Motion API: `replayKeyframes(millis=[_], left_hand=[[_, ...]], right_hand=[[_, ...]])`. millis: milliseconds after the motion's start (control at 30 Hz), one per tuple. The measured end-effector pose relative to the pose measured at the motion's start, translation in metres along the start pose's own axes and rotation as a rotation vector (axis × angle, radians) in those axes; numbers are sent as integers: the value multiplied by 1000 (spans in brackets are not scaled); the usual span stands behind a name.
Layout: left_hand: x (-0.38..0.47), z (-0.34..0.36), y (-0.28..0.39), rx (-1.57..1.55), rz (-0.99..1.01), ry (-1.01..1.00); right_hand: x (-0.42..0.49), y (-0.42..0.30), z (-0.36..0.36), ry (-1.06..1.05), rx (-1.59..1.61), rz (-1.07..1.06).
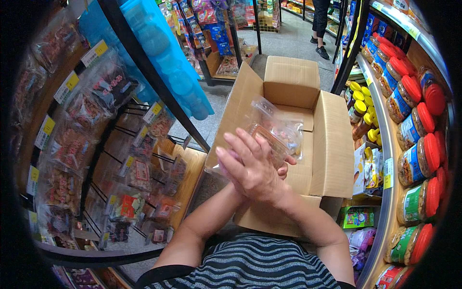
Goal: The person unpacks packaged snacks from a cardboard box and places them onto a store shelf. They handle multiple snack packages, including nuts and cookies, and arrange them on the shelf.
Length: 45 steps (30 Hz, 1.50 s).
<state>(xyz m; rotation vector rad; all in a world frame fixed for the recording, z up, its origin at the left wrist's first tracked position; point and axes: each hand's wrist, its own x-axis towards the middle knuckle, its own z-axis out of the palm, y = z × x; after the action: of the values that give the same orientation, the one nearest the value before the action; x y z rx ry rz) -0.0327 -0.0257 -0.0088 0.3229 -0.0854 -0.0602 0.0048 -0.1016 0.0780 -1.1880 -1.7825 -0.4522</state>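
My forearms cross in front of an open cardboard box [334, 144]. My right hand [249, 159] lies uppermost, its back towards me and its fingers stretched to the upper left. Clear plastic shows at its left edge, but whether it grips this is hidden. Mostly covered beneath it is my left hand [283, 169], whose fingertips curl at the edge of a clear snack packet [269, 139] with a red-framed label. This packet is held over the box. Further clear packets [288, 132] appear beyond it, inside the box.
Hanging snack bags [72, 144] on hooks and a black rack post [151, 72] stand at left, beside a blue plastic sheet [158, 47]. At right, a shelf [388, 151] bears red-lidded jars [415, 162]. A person [320, 29] stands in the far aisle.
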Motion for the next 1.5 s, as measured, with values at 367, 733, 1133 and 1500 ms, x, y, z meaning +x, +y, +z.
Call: replayKeyframes(millis=[367,733,1133,1500], left_hand=[[4,54,-10,186,489,298],[22,42,-12,438,592,518],[13,24,-9,492,671,846],[1,31,-4,315,588,530]], right_hand=[[-1,66,-21,93,103,365],[-79,47,-25,141,738,924],[-93,52,-73,598,1741,1041],[-122,56,-91,569,1644,1124]])
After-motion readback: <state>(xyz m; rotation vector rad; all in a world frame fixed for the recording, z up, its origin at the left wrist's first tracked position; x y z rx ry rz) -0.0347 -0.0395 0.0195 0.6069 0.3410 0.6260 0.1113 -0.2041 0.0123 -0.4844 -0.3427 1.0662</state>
